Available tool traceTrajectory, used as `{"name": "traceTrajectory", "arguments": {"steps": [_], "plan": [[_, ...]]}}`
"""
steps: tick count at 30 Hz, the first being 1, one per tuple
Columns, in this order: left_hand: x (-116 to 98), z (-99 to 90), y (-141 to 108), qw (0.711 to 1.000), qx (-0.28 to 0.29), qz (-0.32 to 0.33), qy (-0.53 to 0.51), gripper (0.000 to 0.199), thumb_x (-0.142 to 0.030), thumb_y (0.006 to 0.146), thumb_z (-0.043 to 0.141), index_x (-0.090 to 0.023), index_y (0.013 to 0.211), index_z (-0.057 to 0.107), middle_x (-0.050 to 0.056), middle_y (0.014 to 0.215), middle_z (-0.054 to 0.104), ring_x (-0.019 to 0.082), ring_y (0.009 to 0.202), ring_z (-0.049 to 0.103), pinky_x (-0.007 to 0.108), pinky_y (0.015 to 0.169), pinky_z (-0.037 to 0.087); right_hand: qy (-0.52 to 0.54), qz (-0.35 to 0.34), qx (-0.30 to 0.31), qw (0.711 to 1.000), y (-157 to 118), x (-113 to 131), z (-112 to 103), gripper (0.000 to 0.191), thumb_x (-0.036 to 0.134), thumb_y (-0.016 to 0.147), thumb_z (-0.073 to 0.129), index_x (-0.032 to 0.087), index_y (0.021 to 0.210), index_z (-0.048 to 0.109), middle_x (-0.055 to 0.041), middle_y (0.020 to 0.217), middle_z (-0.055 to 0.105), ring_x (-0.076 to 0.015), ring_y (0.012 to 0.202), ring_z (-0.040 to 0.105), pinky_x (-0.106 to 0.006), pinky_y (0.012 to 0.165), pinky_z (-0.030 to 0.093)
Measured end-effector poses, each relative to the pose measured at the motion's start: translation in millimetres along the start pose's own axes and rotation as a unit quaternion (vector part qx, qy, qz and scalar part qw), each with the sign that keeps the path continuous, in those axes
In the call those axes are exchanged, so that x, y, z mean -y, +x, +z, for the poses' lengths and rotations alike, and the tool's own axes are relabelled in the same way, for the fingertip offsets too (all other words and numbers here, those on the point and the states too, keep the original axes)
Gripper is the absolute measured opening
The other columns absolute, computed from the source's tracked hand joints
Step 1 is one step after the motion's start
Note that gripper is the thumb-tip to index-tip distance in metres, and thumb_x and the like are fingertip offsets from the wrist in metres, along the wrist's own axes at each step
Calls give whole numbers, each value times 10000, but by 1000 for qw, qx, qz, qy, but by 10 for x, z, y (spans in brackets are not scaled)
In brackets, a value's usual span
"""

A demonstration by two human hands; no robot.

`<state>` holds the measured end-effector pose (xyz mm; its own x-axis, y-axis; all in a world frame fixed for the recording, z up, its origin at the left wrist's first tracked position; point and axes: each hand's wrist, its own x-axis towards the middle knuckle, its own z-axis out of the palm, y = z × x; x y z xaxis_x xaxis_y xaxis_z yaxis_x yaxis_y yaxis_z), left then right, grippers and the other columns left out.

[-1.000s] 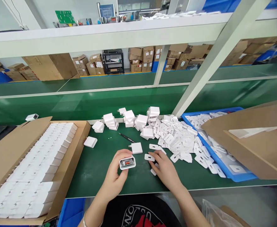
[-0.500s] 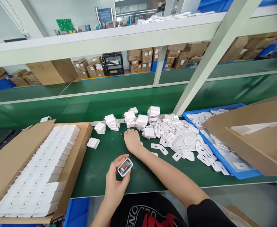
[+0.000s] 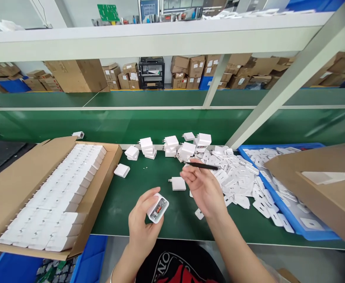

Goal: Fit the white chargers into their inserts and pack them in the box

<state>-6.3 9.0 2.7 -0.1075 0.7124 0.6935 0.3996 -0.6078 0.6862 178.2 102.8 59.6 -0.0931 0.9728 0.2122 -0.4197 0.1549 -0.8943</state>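
Just above the front part of the green bench, my left hand [image 3: 141, 218] grips a white charger housing [image 3: 158, 207]. Its uncovered end faces up and shows grey parts and an orange-red piece inside. My right hand [image 3: 206, 190], to the right of it, holds slim black tweezers [image 3: 203, 166] between thumb and fingers, pointing left. Between the hands and slightly farther back lies a white charger [image 3: 178, 184]. Stacked chargers [image 3: 187, 149] stand behind it. A loose heap of flat white cover plates [image 3: 237, 179] spreads beyond my right hand.
On the left, an open carton [image 3: 97, 192] holds rows of white chargers. A blue tray [image 3: 281, 208] of cover plates is at right, with a cardboard box [image 3: 322, 184] over it. A slanted post [image 3: 278, 86] and shelf [image 3: 149, 41] frame the bench's back.
My right hand has lifted from the bench near the stacks, moving right and nearer with the tweezers now raised. My left hand still holds the housing, slightly turned. The view has shifted.
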Motion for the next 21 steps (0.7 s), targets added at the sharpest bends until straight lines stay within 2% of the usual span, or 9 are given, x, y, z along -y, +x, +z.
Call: {"name": "traceTrajectory", "arguments": {"steps": [1,3,5,6,9,12,16,21], "plan": [[-12,11,6,1000,0,4,3,494,27,884,611,-253,1290,590,131,1334,708,252,1244,703,349,887,629,14,3,-6,1000,-97,29,-17,253,386,986,645,255,1200,669,-52,1000,756,-208,905,716,-438,936,578],[-39,38,17,1000,1,10,9,500,27,879,616,-252,1294,592,130,1329,712,256,1243,706,353,892,632,19,-20,-19,999,-299,43,-29,245,366,962,721,264,1181,682,-8,824,718,-181,789,675,-387,853,576],[-68,66,28,1000,3,16,14,508,26,877,619,-250,1302,589,132,1326,715,260,1241,707,355,886,636,9,-60,-31,998,-498,19,-14,138,357,1012,680,265,1108,717,30,642,613,-163,688,616,-347,772,548],[-81,78,33,1000,5,19,16,512,28,877,620,-249,1306,587,134,1325,715,260,1241,707,355,884,637,-2,-83,-33,996,-590,5,-1,146,358,1047,628,263,1070,736,35,598,565,-162,668,598,-344,759,537],[-113,104,46,999,10,34,26,523,31,878,629,-248,1318,578,139,1338,707,257,1239,707,361,890,644,-48,-124,16,991,-817,-11,30,279,329,1097,516,265,1031,780,12,642,536,-175,706,579,-400,841,538],[-137,112,60,997,9,52,47,522,17,879,655,-256,1317,579,139,1347,704,255,1217,718,363,868,659,-79,-124,86,985,-959,10,7,283,308,1091,499,274,1046,776,-15,727,559,-208,802,587,-466,933,527],[-158,117,76,994,10,67,86,493,-12,883,678,-270,1294,591,130,1337,718,252,1177,736,367,849,666,-90,-102,104,985,-1037,29,-62,224,311,1084,500,287,1075,723,-27,798,593,-233,901,613,-500,981,520],[-154,124,68,992,10,78,103,498,-11,886,684,-270,1302,592,128,1349,711,246,1182,727,376,869,658,-105,-118,120,980,-1019,34,-46,215,260,1085,490,291,1082,703,1,806,580,-180,761,559,-555,1094,484]]}}
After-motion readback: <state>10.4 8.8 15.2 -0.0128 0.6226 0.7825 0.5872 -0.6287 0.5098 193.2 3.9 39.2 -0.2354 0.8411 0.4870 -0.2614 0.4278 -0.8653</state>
